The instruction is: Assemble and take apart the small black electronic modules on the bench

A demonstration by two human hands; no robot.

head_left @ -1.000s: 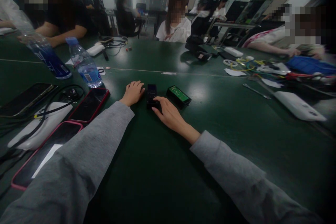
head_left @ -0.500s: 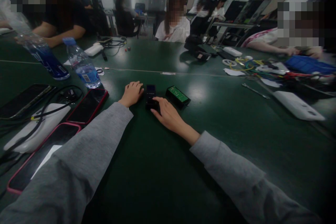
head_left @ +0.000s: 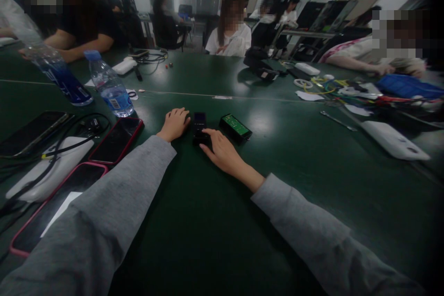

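A small black device (head_left: 199,125) lies on the dark green table (head_left: 215,222), right in front of me. My right hand (head_left: 222,151) rests on the table with its fingers closed on the device's near end. Just left of the device sits my left hand (head_left: 175,124), fingers curled under with nothing visible in them. I cannot tell whether it touches the device. Close to the right of the device lies a black case showing a green circuit board (head_left: 236,127). Both my arms are in grey sleeves.
Left of me lie several phones (head_left: 116,139), a white power bank (head_left: 41,171) with black cables, and two water bottles (head_left: 110,85). At the right are a white box (head_left: 393,139), a metal tool (head_left: 337,120) and tangled wires (head_left: 347,89). Other people sit around the table.
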